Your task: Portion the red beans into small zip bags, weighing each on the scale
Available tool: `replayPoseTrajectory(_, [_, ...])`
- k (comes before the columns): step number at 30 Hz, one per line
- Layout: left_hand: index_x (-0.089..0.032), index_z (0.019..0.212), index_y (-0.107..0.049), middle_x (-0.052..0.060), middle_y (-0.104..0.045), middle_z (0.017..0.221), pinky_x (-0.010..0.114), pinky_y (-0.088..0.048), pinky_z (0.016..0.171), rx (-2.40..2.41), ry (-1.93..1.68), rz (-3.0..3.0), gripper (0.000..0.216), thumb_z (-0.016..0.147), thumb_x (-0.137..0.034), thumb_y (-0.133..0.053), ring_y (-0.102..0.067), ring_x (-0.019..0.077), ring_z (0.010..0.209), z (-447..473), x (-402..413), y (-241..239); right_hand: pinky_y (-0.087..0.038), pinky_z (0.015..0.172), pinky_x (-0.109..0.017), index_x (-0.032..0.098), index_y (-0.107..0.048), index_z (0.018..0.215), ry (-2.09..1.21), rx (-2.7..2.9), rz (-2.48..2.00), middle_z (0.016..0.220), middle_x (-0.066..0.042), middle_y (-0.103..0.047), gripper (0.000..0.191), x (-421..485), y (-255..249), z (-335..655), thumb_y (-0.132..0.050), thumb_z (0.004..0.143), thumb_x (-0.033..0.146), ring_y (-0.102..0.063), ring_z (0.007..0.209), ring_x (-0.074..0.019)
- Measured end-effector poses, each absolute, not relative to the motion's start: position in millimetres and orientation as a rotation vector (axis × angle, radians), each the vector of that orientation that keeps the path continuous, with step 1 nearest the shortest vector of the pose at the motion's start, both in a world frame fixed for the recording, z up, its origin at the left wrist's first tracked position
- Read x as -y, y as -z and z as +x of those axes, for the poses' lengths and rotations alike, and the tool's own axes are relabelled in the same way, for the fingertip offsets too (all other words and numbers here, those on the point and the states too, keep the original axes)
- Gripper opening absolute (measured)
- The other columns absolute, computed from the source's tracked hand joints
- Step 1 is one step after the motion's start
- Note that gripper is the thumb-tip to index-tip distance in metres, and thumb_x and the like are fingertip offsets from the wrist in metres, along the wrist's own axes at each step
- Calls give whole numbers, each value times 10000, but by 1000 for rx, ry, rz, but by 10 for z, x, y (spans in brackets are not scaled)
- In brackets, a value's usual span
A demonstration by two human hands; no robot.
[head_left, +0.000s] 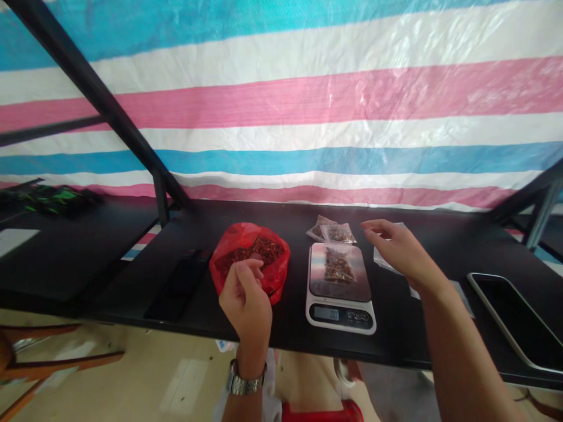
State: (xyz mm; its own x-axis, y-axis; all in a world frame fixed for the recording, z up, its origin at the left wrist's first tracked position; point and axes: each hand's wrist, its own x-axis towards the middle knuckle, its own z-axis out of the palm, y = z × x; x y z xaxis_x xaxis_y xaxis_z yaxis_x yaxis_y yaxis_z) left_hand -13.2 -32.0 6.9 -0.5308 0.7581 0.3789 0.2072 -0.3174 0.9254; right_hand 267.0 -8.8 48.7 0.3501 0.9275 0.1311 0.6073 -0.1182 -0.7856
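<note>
My left hand (245,299) hovers at the near edge of an open red plastic bag (250,257) of dark reddish-brown spice; its fingers are curled in a pinch, and what they hold is too small to make out. My right hand (398,249) floats above the table to the right of a white kitchen scale (339,288), fingers loosely spread with nothing in them. A small clear packet of spice (338,265) lies on the scale's platform. Two more filled packets (332,232) lie just behind the scale.
A black table (440,328) stands against a striped pink, blue and white tarp (308,99). Empty clear packets (387,261) lie under my right hand. A phone (516,319) rests at the right edge. A black metal frame bar (101,105) slants at left.
</note>
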Motion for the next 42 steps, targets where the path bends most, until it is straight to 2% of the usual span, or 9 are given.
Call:
replayPoseTrajectory(6, [-200,792,-695,-39,-525,600,246,-434,568,-1528,-1956,1415,365,1067,-319,-488,-495,130,544,-74,327,-21,-583,845,-376,189,-841,1031,-518,1390,-1775,948,-98,-834,290,67,-410,2714,-645,875,334,-744,863,-243])
replayPoseTrajectory(13, [-209,780,-695,-44,-524,588,245,-434,568,-1539,-1949,1470,361,1059,-287,-480,-491,128,529,-34,308,-16,-585,863,-389,230,-848,990,-552,1500,-1798,997,-87,-853,248,32,-350,2692,-643,906,343,-773,925,-272])
replayPoseTrajectory(22, [-209,775,-695,-44,-522,588,251,-410,555,-1595,-1955,1469,356,1052,-285,-486,-490,132,537,-80,299,1,-509,1100,-533,264,-855,1071,-525,1591,-1844,1171,-95,-844,284,-13,-250,2713,-619,950,366,-756,1156,-335])
replayPoseTrajectory(29, [-213,772,-676,-46,-506,573,246,-427,558,-1587,-1923,1472,358,1055,-314,-480,-491,134,529,-68,298,-11,-373,1210,-584,263,-852,1041,-467,1690,-1810,1156,-97,-833,257,-30,-232,2627,-623,964,352,-721,1209,-344])
replayPoseTrajectory(35, [-214,771,-682,-41,-520,577,242,-412,535,-1584,-1924,1448,381,1059,-358,-479,-496,132,518,-49,291,-14,-356,1193,-577,268,-820,953,-456,1742,-1787,1109,-86,-823,209,-43,-183,2510,-622,947,334,-694,1192,-339])
replayPoseTrajectory(42, [-209,778,-696,-43,-520,581,246,-416,555,-1589,-1935,1473,371,1063,-322,-487,-498,132,530,-77,302,-2,-429,1122,-518,259,-728,835,-473,1732,-1701,970,-71,-785,169,-8,-293,2416,-610,924,339,-683,1046,-306])
